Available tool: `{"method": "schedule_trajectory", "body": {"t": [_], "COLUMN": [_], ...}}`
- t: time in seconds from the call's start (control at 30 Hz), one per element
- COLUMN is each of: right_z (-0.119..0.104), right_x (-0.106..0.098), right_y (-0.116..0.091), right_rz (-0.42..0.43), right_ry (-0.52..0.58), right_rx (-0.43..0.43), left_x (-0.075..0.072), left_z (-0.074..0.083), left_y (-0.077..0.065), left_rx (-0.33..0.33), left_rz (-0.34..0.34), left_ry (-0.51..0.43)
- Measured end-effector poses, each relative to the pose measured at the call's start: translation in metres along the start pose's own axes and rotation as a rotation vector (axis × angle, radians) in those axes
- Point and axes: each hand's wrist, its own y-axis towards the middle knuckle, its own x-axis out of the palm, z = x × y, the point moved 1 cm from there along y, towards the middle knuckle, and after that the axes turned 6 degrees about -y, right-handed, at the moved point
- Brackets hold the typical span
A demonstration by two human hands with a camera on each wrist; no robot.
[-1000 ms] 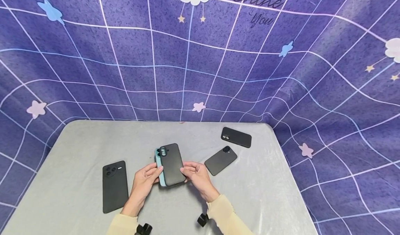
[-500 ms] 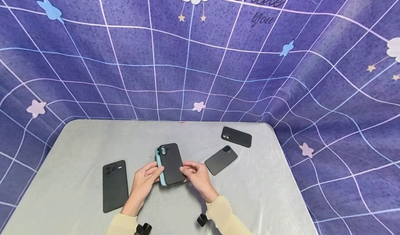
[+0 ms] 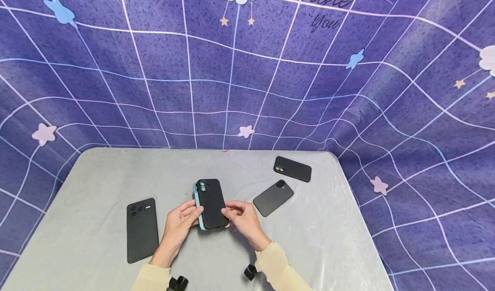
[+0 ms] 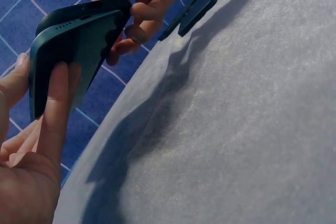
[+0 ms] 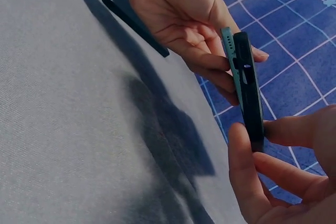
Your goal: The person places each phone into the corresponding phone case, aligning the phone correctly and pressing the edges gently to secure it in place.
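- Teal rectangular phone w/ rounded corners (image 3: pixel 197 198): held b/w both hands above the counter, mid-scene, mostly hidden behind the case; only its L edge shows in head view.
- Matte black phone case w/ cam cut-outs (image 3: pixel 213 205): laid over the phone's back, not flush. Right wrist view: the two sit at an angle, gap narrowing twd the R hand.
- L hand (image 3: pixel 181 217): fingers pinching phone + case at L edge, thumb in front, others behind.
- R hand (image 3: pixel 244 219): fingers pinching the pair's R edge, thumb on case.
- Step, my read: prob. fitting case onto phone; R edge looks nearer seated, L edge not yet in.
- Next move calls for, I'd judge: cam cut-outs lined up w/ lenses, then even pressure on L edge & corners.
- R side, flat: dark grey phone w/ black cam patch (image 3: pixel 273 198); just beyond, separate black case w/ pale lens openings (image 3: pixel 294 170).
- L side, near L forearm: black rect. slab w/ round cam patch & white bar (image 3: pixel 142 231); phone or case, can't tell.
- Under all: grey cloth-topped counter (image 3: pixel 96 175); behind, purple grid-print fabric backdrop (image 3: pixel 154 93).
- Count: 2 phones, 2 cases, 1 unsure slab, 2 hands.
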Motion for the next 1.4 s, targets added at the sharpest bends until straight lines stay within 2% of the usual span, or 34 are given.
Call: {"method": "schedule_trajectory", "body": {"t": [0.33,0.6,1.17,1.4], "right_z": [-0.0004,0.0040,0.0072,0.0081], "right_x": [-0.0010,0.0003,0.0026,0.0037], "right_y": [0.0008,0.0035,0.0023,0.0001], "right_rz": [-0.076,-0.114,-0.164,-0.157], "right_ry": [0.055,0.129,0.153,0.174], "right_rx": [0.033,0.108,0.111,0.097], "left_x": [-0.0029,-0.0020,0.0031,0.0040], "left_z": [-0.0007,-0.0003,0.0048,0.0044], "left_y": [-0.0001,0.0001,-0.0026,-0.0053], "left_rx": [-0.014,-0.022,-0.043,-0.053], "left_rz": [-0.022,-0.046,-0.012,-0.014], "left_ry": [0.011,0.005,0.079,0.089]}}
